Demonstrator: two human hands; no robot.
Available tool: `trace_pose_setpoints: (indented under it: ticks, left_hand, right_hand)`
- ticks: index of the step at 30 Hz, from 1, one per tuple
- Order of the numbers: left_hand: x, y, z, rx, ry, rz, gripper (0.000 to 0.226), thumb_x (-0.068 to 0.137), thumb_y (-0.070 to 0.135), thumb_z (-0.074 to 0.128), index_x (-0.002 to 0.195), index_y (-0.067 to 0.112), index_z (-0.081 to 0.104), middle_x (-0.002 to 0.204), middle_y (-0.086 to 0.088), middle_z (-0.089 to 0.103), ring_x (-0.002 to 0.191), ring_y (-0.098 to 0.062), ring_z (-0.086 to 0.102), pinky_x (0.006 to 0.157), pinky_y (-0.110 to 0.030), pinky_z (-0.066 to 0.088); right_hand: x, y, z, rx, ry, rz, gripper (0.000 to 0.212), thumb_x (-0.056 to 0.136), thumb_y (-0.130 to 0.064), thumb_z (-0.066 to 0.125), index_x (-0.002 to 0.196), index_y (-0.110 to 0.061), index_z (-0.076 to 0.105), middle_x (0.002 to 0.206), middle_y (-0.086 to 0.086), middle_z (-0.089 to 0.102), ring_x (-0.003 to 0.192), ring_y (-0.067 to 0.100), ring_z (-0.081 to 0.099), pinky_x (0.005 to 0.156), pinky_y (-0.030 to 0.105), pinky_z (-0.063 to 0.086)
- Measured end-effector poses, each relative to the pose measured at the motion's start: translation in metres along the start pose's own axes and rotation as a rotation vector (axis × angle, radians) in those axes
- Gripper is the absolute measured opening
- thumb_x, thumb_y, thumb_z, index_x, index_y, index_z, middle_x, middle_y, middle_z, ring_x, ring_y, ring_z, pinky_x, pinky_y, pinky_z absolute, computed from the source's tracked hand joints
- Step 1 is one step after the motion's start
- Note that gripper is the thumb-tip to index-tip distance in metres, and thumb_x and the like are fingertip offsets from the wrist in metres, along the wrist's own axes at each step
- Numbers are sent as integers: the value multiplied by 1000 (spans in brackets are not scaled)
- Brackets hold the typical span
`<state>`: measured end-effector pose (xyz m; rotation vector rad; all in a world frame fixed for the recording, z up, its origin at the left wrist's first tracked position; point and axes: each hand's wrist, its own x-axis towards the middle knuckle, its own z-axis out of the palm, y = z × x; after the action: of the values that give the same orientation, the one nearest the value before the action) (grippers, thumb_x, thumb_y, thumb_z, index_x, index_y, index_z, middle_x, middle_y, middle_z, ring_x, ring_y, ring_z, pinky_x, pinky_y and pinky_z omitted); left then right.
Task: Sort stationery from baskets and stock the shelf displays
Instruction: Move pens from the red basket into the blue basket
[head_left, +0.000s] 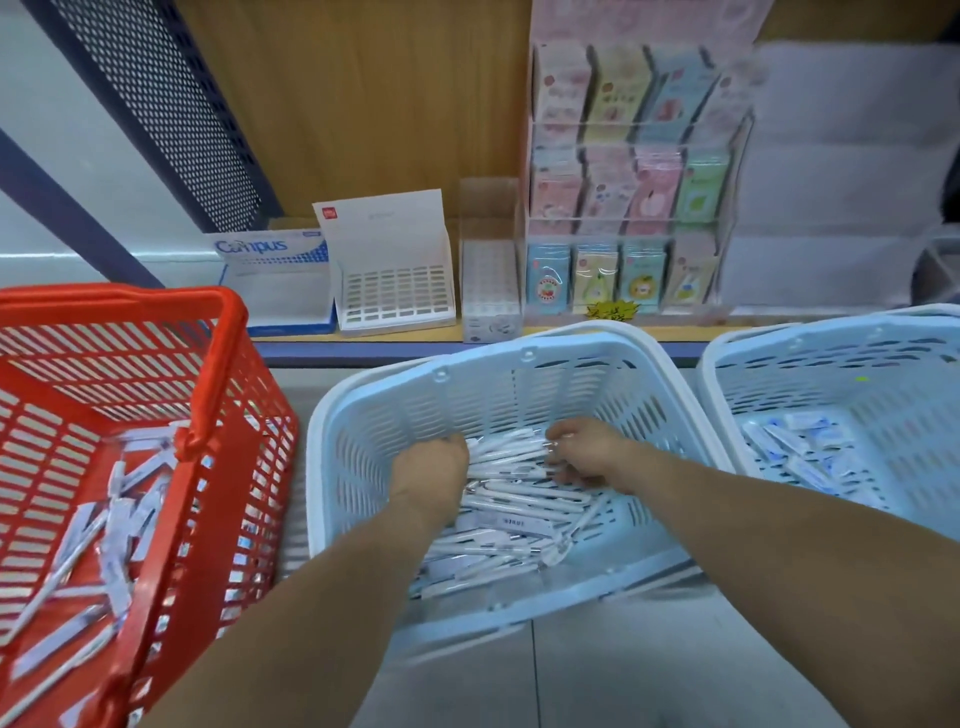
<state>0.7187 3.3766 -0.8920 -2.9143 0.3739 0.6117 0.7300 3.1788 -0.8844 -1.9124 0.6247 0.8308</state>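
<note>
A light blue basket (415, 400) sits in the middle on the floor, holding a heap of white pens (524, 499). Both my hands reach down into it. My left hand (434, 467) is curled over the left side of the heap, fingers closed around some pens. My right hand (587, 449) grips pens at the heap's far right, fingertips hidden among them. On the shelf behind stands an empty white slotted pen display (395, 291).
A red basket (156, 415) with wrapped white pens stands at the left. A second blue basket (831, 374) with small packets is at the right. The shelf carries a Campus box (275, 280), a clear holder (488, 291) and a clear rack of colourful cards (623, 218).
</note>
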Motion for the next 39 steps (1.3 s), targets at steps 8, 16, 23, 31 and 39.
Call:
trace_pose_setpoints:
  ticks: [8, 16, 23, 31, 39]
  left_hand:
    - [1, 13, 6, -88, -29, 125, 49, 95, 27, 53, 140, 14, 37, 137, -10, 48, 128, -29, 44, 94, -41, 45]
    - [-2, -4, -12, 191, -67, 25, 37, 90, -2, 54, 124, 13, 54, 120, -6, 64, 109, -27, 62, 82, -35, 51]
    - [-8, -7, -20, 204, -66, 17, 40, 90, 1, 53, 128, 15, 51, 122, -5, 62, 112, -27, 60, 83, -37, 50]
    - [-3, -11, -17, 221, -107, -1, 37, 94, 8, 50, 130, 15, 51, 128, -6, 59, 117, -27, 58, 88, -37, 50]
    - [-6, -9, -22, 136, -72, -31, 35, 91, 6, 51, 125, 12, 55, 122, -9, 63, 111, -29, 61, 83, -38, 51]
  right_hand:
    - [16, 10, 11, -971, 156, -320, 53, 87, -17, 60, 138, -23, 44, 137, 12, 28, 131, 32, 26, 110, 44, 34]
    - [22, 6, 9, -772, 53, -283, 48, 86, -19, 63, 131, -27, 53, 133, 2, 53, 116, 25, 53, 99, 44, 46]
    - [17, 7, 17, -1067, 98, -305, 41, 85, -22, 67, 122, -15, 51, 123, 7, 57, 114, 28, 54, 87, 35, 45]
    - [4, -17, 0, -973, -7, -303, 36, 93, -23, 62, 125, -7, 60, 121, 10, 62, 106, 26, 60, 87, 31, 49]
    - [-16, -49, -11, -1013, -26, -481, 20, 99, -20, 50, 101, -11, 67, 89, 0, 55, 84, 20, 50, 73, 26, 35]
